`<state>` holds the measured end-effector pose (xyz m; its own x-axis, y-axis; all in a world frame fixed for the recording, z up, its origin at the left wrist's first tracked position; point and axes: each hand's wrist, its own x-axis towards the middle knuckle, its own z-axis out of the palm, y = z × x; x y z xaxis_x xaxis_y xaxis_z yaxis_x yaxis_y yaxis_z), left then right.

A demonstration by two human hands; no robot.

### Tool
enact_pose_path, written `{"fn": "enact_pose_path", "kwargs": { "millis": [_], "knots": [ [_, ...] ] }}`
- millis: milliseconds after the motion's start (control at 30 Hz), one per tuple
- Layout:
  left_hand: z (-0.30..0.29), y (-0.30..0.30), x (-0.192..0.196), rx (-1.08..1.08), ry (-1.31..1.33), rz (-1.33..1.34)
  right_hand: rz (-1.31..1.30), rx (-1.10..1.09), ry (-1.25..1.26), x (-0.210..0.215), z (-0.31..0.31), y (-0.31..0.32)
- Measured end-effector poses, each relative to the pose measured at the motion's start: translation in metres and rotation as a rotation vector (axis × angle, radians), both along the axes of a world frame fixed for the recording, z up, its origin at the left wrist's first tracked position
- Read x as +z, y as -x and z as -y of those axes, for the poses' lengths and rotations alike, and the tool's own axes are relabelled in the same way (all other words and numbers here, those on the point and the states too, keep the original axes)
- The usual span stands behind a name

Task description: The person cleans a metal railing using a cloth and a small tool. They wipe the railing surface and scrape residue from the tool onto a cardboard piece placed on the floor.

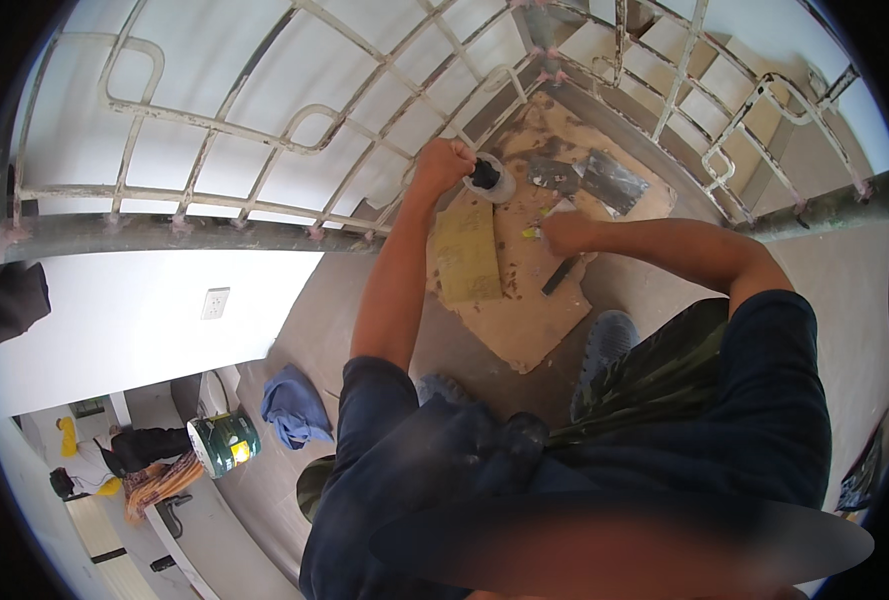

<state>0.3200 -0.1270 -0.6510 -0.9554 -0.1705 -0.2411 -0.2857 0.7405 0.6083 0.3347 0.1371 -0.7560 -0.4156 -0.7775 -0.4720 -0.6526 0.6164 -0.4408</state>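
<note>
My left hand (444, 164) is closed at the rim of a whitish translucent tub (502, 187), its fingertips pressed together beside something black (484, 173) inside. Whether the fingers grip that black thing is hard to make out. My right hand (566, 236) is closed just above the cardboard, to the right of the tub. A small yellow-green object (531, 232) shows at its fingertips, too small to name. Under both hands lies a stained brown cardboard sheet (534, 330). On it rest a yellowish rectangular sheet (468, 252), a short black strip (560, 276) and dark grey flat pieces (612, 182).
A rusty, pale metal railing (214, 122) with dark bottom rails (264, 235) surrounds the corner. Green bucket (224, 443) and blue cloth (295, 407) sit on the floor at left. Beyond the bucket, what looks like another person (89, 470) wears white and yellow.
</note>
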Motion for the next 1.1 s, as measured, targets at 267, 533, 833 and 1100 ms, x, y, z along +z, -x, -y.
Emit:
{"fn": "enact_pose_path", "kwargs": {
  "millis": [267,533,833,1100],
  "knots": [
    [0.006,-0.025,0.008,0.166,-0.755,-0.171,-0.106,-0.364,0.743,0.020,0.076,0.053],
    [-0.011,-0.044,-0.053,0.436,-0.474,-0.262,0.285,-0.501,0.740,0.016,0.101,0.077],
    [-0.025,-0.041,-0.063,0.398,-0.878,-0.203,0.710,-0.597,0.912,0.044,0.083,0.070],
    [-0.017,-0.041,-0.074,0.563,-1.158,-0.232,0.600,-0.426,0.743,0.040,0.091,0.083]
  ]
}}
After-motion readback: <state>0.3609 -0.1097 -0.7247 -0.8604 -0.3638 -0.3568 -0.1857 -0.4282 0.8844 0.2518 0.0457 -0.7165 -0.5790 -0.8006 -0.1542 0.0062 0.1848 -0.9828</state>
